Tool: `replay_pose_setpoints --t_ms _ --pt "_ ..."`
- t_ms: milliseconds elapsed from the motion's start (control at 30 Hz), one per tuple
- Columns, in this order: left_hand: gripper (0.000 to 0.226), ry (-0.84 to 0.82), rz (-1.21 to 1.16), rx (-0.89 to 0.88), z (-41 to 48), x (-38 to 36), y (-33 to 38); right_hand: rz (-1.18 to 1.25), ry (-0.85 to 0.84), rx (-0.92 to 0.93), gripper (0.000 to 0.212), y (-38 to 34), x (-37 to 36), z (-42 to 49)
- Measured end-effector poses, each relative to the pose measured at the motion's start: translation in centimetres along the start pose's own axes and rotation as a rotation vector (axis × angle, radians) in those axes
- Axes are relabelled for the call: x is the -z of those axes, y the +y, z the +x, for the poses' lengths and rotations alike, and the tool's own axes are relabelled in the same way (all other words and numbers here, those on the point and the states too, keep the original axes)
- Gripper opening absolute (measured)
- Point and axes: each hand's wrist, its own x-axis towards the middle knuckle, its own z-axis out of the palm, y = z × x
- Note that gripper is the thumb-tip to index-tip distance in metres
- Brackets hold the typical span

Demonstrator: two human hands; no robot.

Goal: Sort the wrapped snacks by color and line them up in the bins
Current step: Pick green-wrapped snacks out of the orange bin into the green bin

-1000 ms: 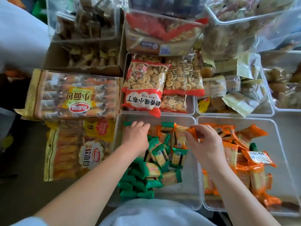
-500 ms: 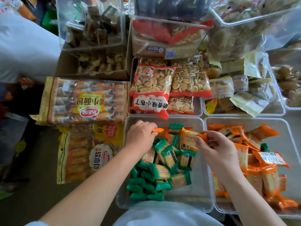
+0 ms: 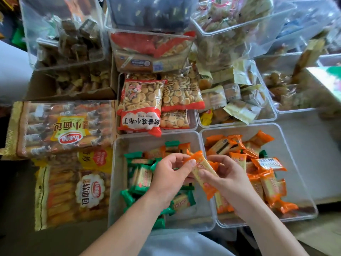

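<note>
**Both hands on one orange snack above the two bins**

At lower centre of the frame, the left hand (image 3: 168, 179) and right hand (image 3: 227, 179) hold one orange-wrapped snack (image 3: 202, 171) between them, fingers closed on it, above the wall shared by two clear bins. The left bin (image 3: 118, 182) holds mostly green-wrapped snacks (image 3: 142, 179), with a few orange ones at its far end. The right bin (image 3: 295, 163) holds orange snacks (image 3: 267, 182).

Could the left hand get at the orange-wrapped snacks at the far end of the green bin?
Probably yes: those orange-wrapped snacks lie uncovered on top, just beyond the left hand. But both hands hold an orange wrapped snack, so it must let go first.
</note>
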Motion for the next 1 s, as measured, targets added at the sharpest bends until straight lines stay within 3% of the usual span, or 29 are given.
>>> replay_pose_setpoints --t_ms 100,167,333,433,500,667,833,1000 --pt "0.01 -0.034 0.396 -0.145 1.1 -1.8 -1.4 -0.068 0.223 -0.018 0.039 1.3 2.7 -1.3" --pt "0.011 -0.046 0.534 -0.142 1.7 -1.9 -1.8 -0.147 0.345 0.001 0.039 2.3 4.6 -1.6" --pt "0.021 -0.062 0.746 -0.084 2.2 0.1 -2.5 -0.593 0.333 -0.08 0.053 3.7 7.0 -1.2" --pt "0.02 -0.021 0.85 -0.088 1.8 2.0 -2.5 -0.718 0.383 0.191 0.042 2.9 4.6 -0.6" --pt "0.018 0.056 0.914 -0.116 1.6 3.8 -2.8 -0.68 0.264 0.346 0.029 1.7 1.9 0.1" --pt "0.022 0.143 0.926 -0.058 1.1 8.2 -4.6 -0.725 -0.083 0.349 0.032 -0.1 -4.4 3.5" --pt "0.04 0.142 0.763 0.117 0.7 10.7 -4.3 -1.144 -0.164 0.344 0.043 -1.0 -8.6 7.6" --pt "0.054 0.106 0.926 0.112 2.9 11.6 -3.7 -1.217 -0.225 0.298 0.061 0.3 -9.6 11.8"
